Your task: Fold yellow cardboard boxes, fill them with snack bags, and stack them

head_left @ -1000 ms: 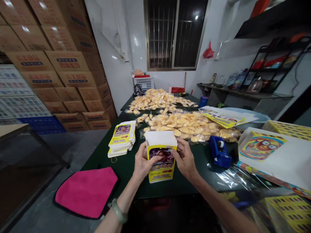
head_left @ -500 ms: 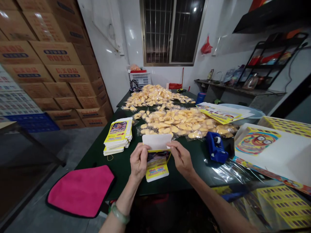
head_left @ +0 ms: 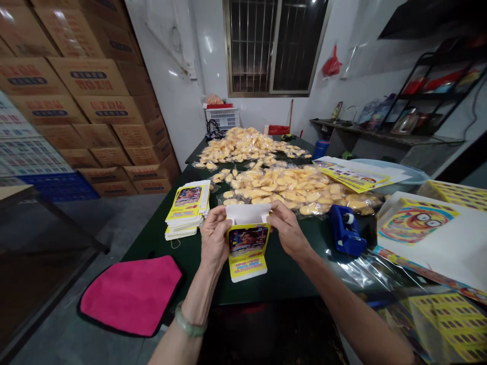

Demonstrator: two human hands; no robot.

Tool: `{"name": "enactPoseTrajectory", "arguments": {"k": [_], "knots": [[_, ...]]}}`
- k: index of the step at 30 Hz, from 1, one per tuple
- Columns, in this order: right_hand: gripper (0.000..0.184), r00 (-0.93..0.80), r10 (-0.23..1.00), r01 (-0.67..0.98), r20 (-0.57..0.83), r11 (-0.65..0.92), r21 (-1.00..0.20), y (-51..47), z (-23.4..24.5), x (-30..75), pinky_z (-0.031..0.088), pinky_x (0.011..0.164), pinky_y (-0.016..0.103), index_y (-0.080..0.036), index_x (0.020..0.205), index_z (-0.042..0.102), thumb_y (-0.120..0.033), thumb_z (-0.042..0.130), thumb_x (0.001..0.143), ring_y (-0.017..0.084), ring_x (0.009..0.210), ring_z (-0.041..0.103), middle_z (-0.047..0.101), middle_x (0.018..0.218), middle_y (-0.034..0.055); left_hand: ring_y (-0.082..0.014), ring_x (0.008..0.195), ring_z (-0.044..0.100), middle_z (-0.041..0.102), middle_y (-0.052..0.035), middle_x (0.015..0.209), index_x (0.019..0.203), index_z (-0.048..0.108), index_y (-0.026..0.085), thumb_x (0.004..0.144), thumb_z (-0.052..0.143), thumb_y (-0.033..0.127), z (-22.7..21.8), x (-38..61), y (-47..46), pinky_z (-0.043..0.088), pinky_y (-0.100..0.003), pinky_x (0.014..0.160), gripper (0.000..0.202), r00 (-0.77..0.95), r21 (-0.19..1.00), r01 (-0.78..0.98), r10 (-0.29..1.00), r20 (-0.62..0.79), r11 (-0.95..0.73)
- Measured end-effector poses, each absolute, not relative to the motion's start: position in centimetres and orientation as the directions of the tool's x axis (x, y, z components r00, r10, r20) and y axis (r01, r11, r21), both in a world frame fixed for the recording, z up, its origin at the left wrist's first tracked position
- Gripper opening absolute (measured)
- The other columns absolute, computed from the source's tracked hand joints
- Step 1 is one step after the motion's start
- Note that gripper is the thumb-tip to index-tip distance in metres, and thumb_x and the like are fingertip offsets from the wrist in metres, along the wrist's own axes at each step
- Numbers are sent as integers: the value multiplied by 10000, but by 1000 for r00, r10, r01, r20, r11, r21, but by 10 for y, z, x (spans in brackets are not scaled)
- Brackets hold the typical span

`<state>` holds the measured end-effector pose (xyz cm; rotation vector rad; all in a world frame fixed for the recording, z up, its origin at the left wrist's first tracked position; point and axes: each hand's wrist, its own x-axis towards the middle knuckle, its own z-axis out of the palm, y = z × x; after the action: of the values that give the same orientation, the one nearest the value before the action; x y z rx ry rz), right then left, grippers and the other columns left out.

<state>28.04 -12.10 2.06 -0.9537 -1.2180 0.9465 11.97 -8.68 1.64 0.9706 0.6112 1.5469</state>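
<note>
1. We find the left hand [head_left: 214, 235] and right hand [head_left: 289, 229] narrowly pinching the upper edges of a yellow printed carton [head_left: 247, 252], held over the green table [head_left: 281, 276].
2. We judge it mid-forming; its white flap [head_left: 248, 214] calls for opening.

Card stack [head_left: 187, 210] left, tape dispenser [head_left: 345, 230] right

The printed paper carton [head_left: 247, 248] has a glossy yellow face and matt white inside. The clear plastic bags [head_left: 289, 190] look thin and shiny. The tape dispenser [head_left: 344, 230] is smooth blue plastic, the pink cloth [head_left: 129, 296] soft and matt, the stacked boxes [head_left: 89, 106] matt brown cardboard.
</note>
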Motion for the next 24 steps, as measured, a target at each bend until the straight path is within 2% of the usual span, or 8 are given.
{"name": "enactPoseTrajectory", "arguments": {"k": [4,8,12,14,16,18,20,24], "knots": [[165,156,913,-16,378,385,-923,-116,9,275,358,495,195,-174,781,525,-304,556,684,83,614,462,564,903,22,-80,633,536,628,18,753,714,587,169,519,642,160,11,117,-81,402,-162,564,203,-111,831,-474,956,273,-292],[152,147,903,98,404,393,-914,-111,2,271,393,523,214,-179,796,538,-329,523,775,106,596,489,531,693,-4,-75,616,527,611,22,744,721,577,166,561,646,173,2,115,-76,397,-168,565,174,-130,853,-414,949,289,-316],[120,153,741,333,654,585,-740,-109,3,270,444,678,264,-175,759,551,-250,485,826,159,825,565,584,839,53,-120,699,611,596,9,804,668,494,166,643,618,183,-1,118,-73,475,-238,662,128,-103,821,-414,916,387,-394],[137,93,700,397,708,626,-671,-111,4,273,450,734,284,-170,812,578,-231,465,858,165,867,572,602,875,65,-136,701,623,583,14,780,668,474,171,652,600,178,-2,119,-71,489,-264,677,127,-101,813,-417,910,401,-405],[159,3,736,394,677,622,-677,-114,5,278,457,743,283,-166,914,605,-257,480,879,167,892,582,625,948,79,-143,716,620,587,12,770,676,470,175,648,574,167,-3,119,-69,486,-267,684,108,-95,818,-426,919,384,-386],[204,-42,801,365,597,569,-737,-118,6,282,462,710,270,-165,957,620,-318,506,885,171,888,592,641,983,83,-146,729,608,599,3,770,677,478,175,648,552,171,-5,118,-68,478,-266,695,79,-82,821,-443,928,364,-361],[238,-9,853,339,521,493,-801,-120,7,284,461,672,260,-163,896,626,-373,516,883,165,824,597,653,919,70,-151,743,593,610,-17,784,675,499,170,669,539,204,-7,116,-70,469,-267,702,53,-56,809,-467,925,376,-358],[248,34,891,302,452,422,-855,-122,12,282,451,618,239,-163,795,598,-392,536,866,135,700,573,624,778,34,-143,753,564,607,-49,840,714,523,162,772,577,337,-8,110,-77,457,-252,689,192,-8,813,-406,891,453,-417]]}}
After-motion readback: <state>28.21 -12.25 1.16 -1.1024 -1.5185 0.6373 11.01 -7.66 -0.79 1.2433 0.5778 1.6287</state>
